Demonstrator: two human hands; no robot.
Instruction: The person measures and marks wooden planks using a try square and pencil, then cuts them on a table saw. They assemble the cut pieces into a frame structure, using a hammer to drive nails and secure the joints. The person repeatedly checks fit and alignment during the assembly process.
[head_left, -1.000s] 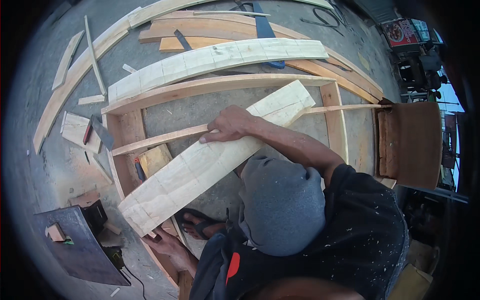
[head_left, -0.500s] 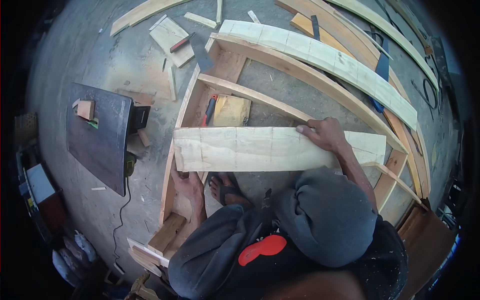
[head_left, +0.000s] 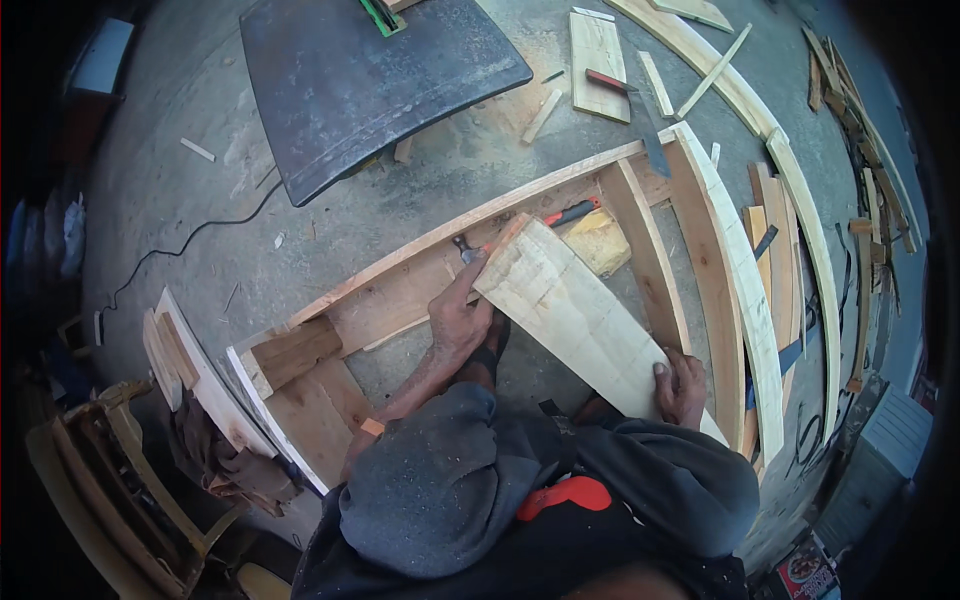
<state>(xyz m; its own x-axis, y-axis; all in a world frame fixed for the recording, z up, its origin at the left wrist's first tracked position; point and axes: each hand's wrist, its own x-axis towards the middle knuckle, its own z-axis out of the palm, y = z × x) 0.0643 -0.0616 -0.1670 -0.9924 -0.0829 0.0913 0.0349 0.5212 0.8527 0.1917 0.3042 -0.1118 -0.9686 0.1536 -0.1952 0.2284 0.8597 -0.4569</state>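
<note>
A pale wooden plank (head_left: 585,315) lies slantwise across a curved wooden frame (head_left: 480,220). My left hand (head_left: 460,322) is closed on the plank's far left end. My right hand (head_left: 682,388) grips its nearer right part, with the thumb on top and the fingertips at the edge. Partly hidden under the plank's far end is a hammer (head_left: 574,212) with a red and black handle, its metal head showing beside my left fingers. A rough yellowish wood block (head_left: 598,242) rests inside the frame next to the hammer.
Beyond the frame stands a dark saw table (head_left: 380,90), with a black cord (head_left: 190,240) trailing left. A red-handled saw (head_left: 610,82) lies over a board (head_left: 597,50). Curved boards (head_left: 815,270) lie to the right. A wooden chair (head_left: 110,500) is at the lower left.
The view has turned, so the saw table now appears ahead. The plank has gone from lying level to slanting down to the right. Both hands still hold it.
</note>
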